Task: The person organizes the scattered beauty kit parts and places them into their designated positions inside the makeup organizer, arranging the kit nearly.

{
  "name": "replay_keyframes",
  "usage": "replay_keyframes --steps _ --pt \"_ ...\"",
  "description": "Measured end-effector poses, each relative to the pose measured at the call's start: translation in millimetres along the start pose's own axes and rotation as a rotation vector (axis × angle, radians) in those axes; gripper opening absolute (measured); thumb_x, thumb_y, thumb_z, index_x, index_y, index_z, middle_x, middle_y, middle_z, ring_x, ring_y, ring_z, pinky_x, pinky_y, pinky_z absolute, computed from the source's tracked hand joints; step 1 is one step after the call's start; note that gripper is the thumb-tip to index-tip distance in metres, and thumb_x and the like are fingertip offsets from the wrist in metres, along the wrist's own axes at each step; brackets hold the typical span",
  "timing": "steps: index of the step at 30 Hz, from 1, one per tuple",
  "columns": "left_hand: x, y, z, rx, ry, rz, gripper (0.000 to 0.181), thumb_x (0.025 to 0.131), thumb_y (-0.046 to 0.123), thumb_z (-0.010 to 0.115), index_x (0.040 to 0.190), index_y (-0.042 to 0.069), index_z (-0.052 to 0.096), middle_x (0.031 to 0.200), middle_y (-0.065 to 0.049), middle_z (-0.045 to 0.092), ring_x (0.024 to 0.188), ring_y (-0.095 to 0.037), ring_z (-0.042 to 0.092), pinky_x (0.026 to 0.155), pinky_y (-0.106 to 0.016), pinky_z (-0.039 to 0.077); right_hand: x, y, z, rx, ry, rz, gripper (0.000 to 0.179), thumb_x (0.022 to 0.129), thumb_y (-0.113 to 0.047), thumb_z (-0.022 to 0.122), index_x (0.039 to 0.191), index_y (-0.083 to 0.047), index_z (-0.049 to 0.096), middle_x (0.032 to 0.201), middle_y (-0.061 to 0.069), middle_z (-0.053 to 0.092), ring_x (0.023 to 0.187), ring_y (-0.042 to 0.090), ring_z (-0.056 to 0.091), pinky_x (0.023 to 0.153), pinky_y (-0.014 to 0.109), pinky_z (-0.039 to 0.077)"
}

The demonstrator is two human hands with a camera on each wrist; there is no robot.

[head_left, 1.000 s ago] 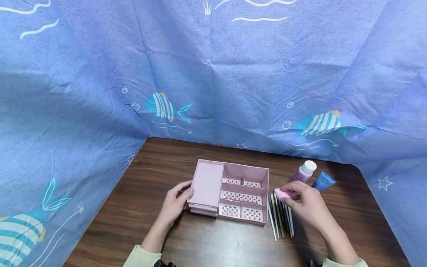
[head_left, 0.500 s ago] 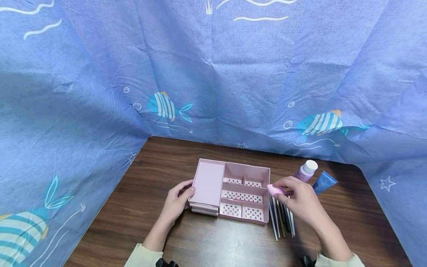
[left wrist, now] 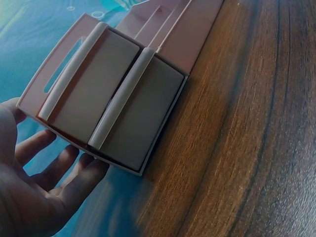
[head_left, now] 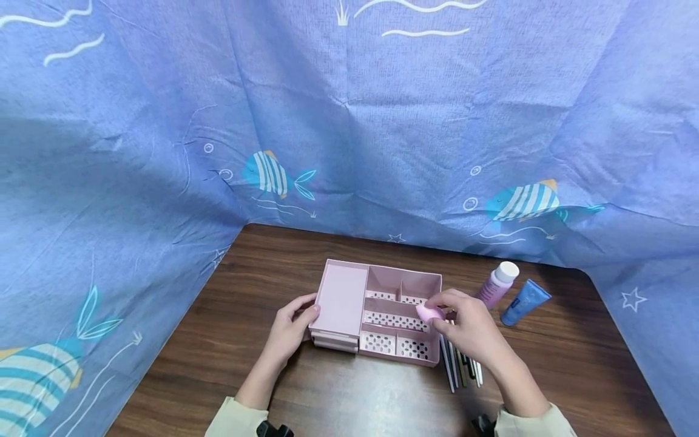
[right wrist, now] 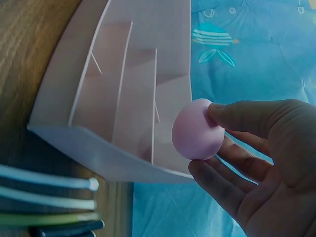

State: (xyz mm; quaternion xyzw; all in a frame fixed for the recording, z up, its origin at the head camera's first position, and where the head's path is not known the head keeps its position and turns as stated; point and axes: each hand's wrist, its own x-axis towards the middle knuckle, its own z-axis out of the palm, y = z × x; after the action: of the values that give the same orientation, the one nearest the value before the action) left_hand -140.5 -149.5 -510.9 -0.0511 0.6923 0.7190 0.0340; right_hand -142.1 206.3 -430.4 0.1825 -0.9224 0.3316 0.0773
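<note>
A pink desk organizer (head_left: 341, 297) sits on the table, with a flat top at its left and several compartments at its right. My left hand (head_left: 289, 325) holds its left side, thumb at the top edge and fingers along the wall. In the left wrist view, two drawers (left wrist: 136, 113) face the camera, both pushed in. My right hand (head_left: 472, 325) pinches a pink, egg-shaped makeup sponge (right wrist: 195, 131) between thumb and fingertips. The sponge is over the right part of the organizer, overlapping the middle compartment in the head view.
Several slim sticks (head_left: 450, 364) lie side by side just right of the organizer, partly under my right hand. Behind them stand a purple bottle (head_left: 494, 288) with a white cap and a blue tube (head_left: 525, 302). A blue fish-print cloth (head_left: 349, 152) hangs behind the table (head_left: 229, 315).
My right hand has carried the makeup sponge leftward, from above the sticks to over the organizer's right compartments. More of the bottle and tube shows. The left hand has kept its place.
</note>
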Motion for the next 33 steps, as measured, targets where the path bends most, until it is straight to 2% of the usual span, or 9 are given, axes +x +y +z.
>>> replay_keyframes --steps 9,17,23,28,33 --pt "0.0 -0.7 0.3 -0.005 -0.005 -0.005 0.037 0.099 0.015 0.067 0.136 0.006 0.065 0.107 -0.020 0.068 0.082 -0.021 0.071 0.069 -0.036 0.064 1.9 -7.5 19.5 0.039 -0.042 0.003 0.026 0.077 0.001 0.084 0.097 -0.013 0.077 0.098 -0.002 0.073 0.086 0.012 0.068 0.075 0.034 0.063" --pt "-0.7 0.1 0.4 0.000 0.001 -0.004 0.037 0.100 0.015 0.067 0.136 0.006 0.065 0.107 -0.020 0.069 0.082 -0.021 0.071 0.068 -0.035 0.064 3.1 -12.2 34.7 0.039 -0.090 0.048 0.022 0.079 -0.007 0.085 0.097 -0.017 0.077 0.101 -0.003 0.075 0.084 0.010 0.068 0.076 0.036 0.061" --pt "-0.9 -1.0 0.4 -0.005 -0.002 -0.002 0.037 0.100 0.014 0.067 0.135 0.005 0.065 0.107 -0.020 0.069 0.083 -0.021 0.071 0.069 -0.035 0.064 1.4 -13.0 47.3 0.016 -0.104 0.027 0.023 0.078 -0.009 0.086 0.096 -0.020 0.077 0.104 -0.004 0.076 0.095 0.015 0.069 0.086 0.041 0.059" --pt "-1.1 -0.7 0.8 0.001 -0.005 0.004 0.037 0.100 0.016 0.066 0.136 0.005 0.064 0.108 -0.020 0.069 0.083 -0.020 0.071 0.070 -0.035 0.065 -0.3 -15.0 56.3 0.001 -0.102 0.004 0.024 0.076 -0.009 0.087 0.095 -0.020 0.077 0.101 -0.005 0.076 0.095 0.016 0.070 0.087 0.041 0.058" --pt "-0.8 -1.0 1.1 0.009 -0.004 0.003 0.037 0.101 0.017 0.066 0.136 0.005 0.064 0.109 -0.021 0.068 0.084 -0.020 0.072 0.070 -0.035 0.065 -1.4 -17.3 62.6 0.008 -0.143 0.005 0.022 0.077 -0.009 0.086 0.095 -0.019 0.078 0.100 -0.004 0.077 0.092 0.015 0.070 0.084 0.041 0.060"
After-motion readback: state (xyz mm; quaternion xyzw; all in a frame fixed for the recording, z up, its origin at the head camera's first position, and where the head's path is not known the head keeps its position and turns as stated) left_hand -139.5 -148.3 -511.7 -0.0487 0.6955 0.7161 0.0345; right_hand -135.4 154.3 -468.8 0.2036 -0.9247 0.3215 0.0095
